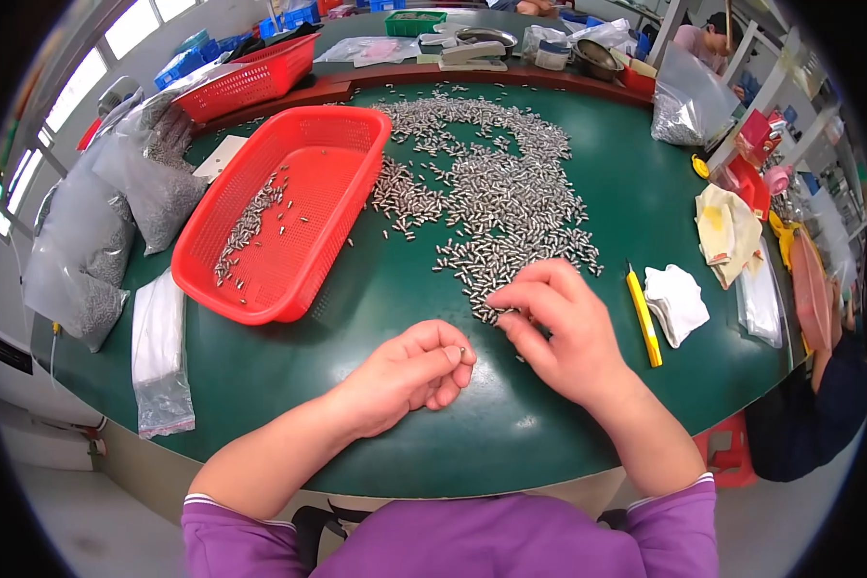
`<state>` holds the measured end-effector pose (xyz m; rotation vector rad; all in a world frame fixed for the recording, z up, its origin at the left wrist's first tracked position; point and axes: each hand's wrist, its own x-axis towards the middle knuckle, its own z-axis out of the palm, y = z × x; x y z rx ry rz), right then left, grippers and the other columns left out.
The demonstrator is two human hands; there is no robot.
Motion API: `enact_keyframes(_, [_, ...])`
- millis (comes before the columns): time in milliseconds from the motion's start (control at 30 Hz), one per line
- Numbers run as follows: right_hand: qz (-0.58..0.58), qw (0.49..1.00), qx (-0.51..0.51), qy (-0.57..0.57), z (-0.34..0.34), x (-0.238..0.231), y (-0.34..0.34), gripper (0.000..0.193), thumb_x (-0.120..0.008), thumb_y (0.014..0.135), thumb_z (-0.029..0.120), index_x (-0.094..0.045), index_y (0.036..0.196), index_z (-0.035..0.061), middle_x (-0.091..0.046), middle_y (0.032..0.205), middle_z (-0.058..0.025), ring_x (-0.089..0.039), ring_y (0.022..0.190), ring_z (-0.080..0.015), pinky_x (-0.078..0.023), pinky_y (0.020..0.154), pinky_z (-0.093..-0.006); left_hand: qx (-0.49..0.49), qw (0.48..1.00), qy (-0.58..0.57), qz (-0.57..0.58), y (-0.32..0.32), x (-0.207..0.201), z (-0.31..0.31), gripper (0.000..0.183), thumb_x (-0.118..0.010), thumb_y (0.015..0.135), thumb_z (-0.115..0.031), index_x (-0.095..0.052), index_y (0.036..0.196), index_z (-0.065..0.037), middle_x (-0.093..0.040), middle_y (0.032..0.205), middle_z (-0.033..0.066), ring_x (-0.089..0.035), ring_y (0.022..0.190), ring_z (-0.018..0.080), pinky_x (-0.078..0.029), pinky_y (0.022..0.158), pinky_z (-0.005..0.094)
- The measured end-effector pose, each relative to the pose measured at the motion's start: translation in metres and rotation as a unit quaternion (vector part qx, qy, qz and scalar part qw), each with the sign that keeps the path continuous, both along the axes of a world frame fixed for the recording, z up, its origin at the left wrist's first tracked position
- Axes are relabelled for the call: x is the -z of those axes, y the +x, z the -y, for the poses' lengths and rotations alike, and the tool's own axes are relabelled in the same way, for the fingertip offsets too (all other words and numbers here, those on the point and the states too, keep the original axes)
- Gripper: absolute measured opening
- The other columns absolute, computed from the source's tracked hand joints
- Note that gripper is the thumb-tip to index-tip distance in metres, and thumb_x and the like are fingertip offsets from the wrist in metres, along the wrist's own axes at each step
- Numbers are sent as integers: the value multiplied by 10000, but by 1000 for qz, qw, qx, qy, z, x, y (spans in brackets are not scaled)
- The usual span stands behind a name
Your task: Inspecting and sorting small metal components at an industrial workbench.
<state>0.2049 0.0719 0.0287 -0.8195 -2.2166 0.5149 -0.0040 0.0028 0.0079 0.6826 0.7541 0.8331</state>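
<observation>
To the right of the red basket [299,241], a heap of small metal pieces [515,193] spreads over the green surface [405,462], silvery and loosely strewn at its margins. More such pieces lie inside the basket, mostly along its left side.

Nearer to me than the basket and to its right, my left grip [409,374] is closed in a pinch, with one metal piece [462,353] showing between thumb and finger. Farther right of the basket, my right grip [566,332] is narrow, thumb and forefinger reaching the near tip of the heap; I cannot tell whether I have a piece between them.

Well to the basket's right, past my right grip, lie a slim yellow tool [643,318] and, just beside it, a crumpled white cloth [676,303]. Left of the basket stand clear bags [96,250] filled with similar pieces, and a flat plastic packet [159,347] lies near its lower left corner. Behind the basket sits a second red basket [250,82].
</observation>
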Motion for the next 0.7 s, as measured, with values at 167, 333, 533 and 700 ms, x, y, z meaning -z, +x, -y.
enact_keyframes(167, [5, 991, 69, 113, -9, -16, 9, 171, -704, 776, 41, -649, 931, 89, -566, 933, -68, -594, 862, -265, -496, 713, -366, -11, 1000, 6, 15, 0, 1, 1, 161, -445, 1013, -198, -555, 1021, -79, -571, 856, 35, -492, 686, 113, -402, 612, 238])
enact_keyframes(333, [63, 991, 82, 90, -9, -22, 18, 162, -721, 753, 44, -663, 898, 87, -578, 924, -71, -587, 878, -267, -480, 759, -364, -23, 999, -16, 41, -1, 3, -2, 189, -425, 1007, -177, -575, 1000, -61, -589, 835, 61, -493, 668, 128, -398, 593, 252])
enact_keyframes(533, [151, 988, -27, 5, -5, -26, 26, 104, -736, 707, 81, -677, 790, 101, -585, 825, -31, -575, 844, -248, -471, 749, -368, -47, 998, -17, 39, -2, 1, -1, 165, -436, 992, -157, -561, 1003, -51, -579, 850, 71, -478, 650, 131, -387, 595, 262])
enact_keyframes(700, [212, 976, -57, -6, 1, -19, 23, 110, -738, 700, 123, -679, 792, 113, -579, 824, -27, -564, 830, -246, -468, 731, -371, -37, 997, -16, 69, -5, 4, -2, 142, -439, 997, -161, -544, 1028, -71, -585, 888, 55, -500, 688, 121, -408, 633, 252])
